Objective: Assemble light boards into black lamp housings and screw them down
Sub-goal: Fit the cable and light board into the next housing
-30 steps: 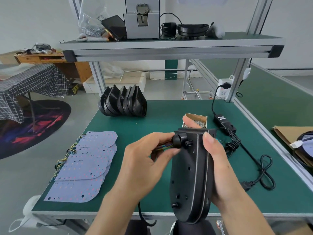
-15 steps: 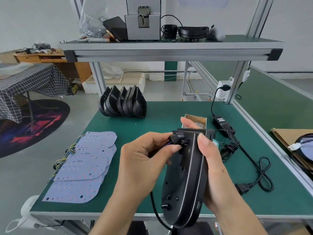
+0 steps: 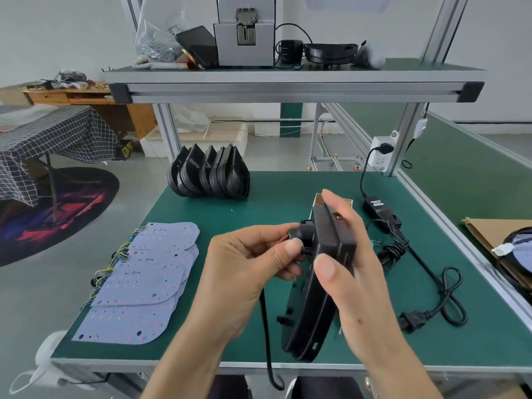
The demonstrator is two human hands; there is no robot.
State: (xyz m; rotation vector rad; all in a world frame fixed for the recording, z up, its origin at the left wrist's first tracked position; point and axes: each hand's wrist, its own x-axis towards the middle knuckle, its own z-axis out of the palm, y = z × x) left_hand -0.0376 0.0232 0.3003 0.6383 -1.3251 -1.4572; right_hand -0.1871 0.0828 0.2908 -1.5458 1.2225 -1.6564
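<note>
I hold a black lamp housing [image 3: 313, 306] edge-on above the green bench, its flat end up. My right hand [image 3: 354, 277] grips that housing around its upper part, thumb on the near face. My left hand [image 3: 244, 272] pinches the black cable gland [image 3: 299, 234] on the housing's left side, where coloured wires show. A black cable [image 3: 266, 341] hangs from there past the bench edge. Several pale light boards [image 3: 144, 280] with wire tails lie stacked at the left. A row of black empty housings [image 3: 210, 175] stands at the back.
A small cardboard box of screws [image 3: 347, 202] sits behind my right hand. A black power adapter [image 3: 377, 207] and its coiled cord [image 3: 449, 300] lie at the right. An overhead shelf [image 3: 288, 87] carries a grey machine, and a cardboard sheet [image 3: 495, 234] lies on the neighbouring bench.
The housing has turned from showing its broad back to nearly edge-on, and its lower end swung right. My left hand stays on the cable gland.
</note>
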